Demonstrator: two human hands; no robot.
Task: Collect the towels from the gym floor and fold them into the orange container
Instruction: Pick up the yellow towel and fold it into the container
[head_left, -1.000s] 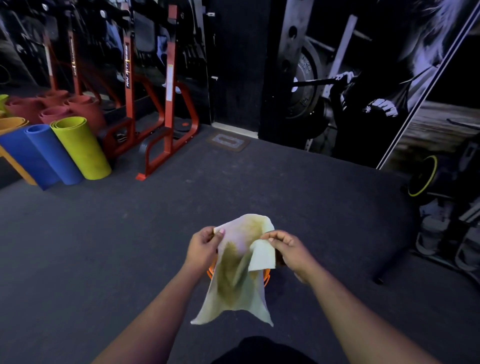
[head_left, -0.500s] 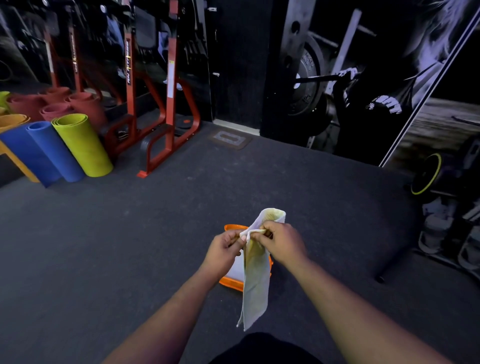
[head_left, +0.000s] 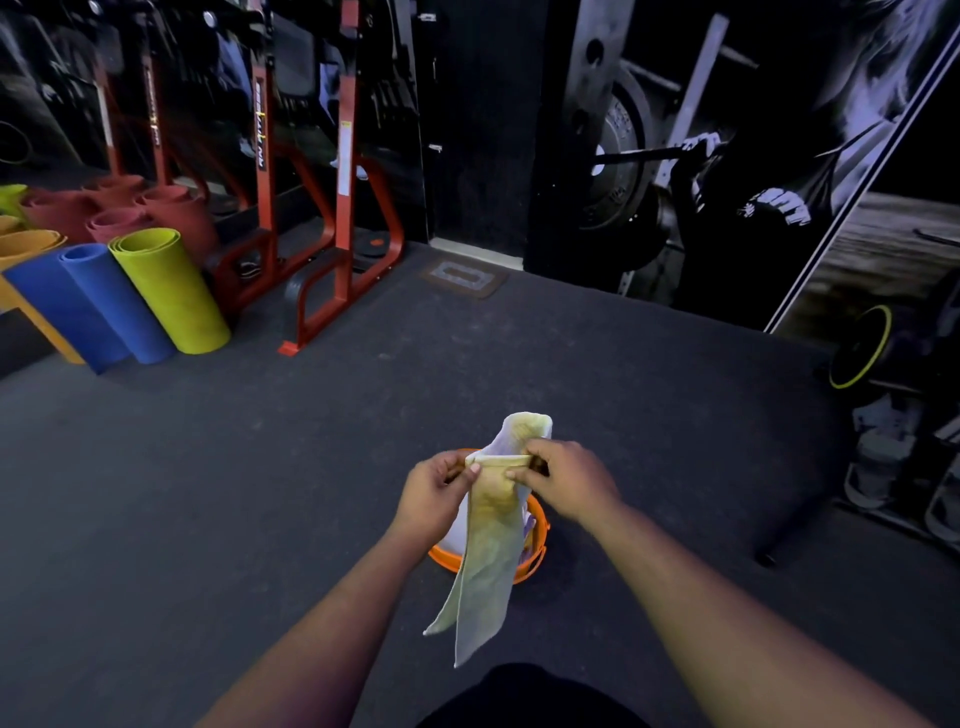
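Head view showed a soft, pale yellowish towel (head_left: 488, 551) hanging folded lengthwise, both left hand (head_left: 436, 493) and right hand (head_left: 566, 478) pinching its top edge above the round orange container (head_left: 537, 545), probably plastic.

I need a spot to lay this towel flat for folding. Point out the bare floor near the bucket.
Bare floor stretches left of the orange container as far as the rolled mats and red rack. Another open patch lies to its right. The far right edge is crowded with equipment.
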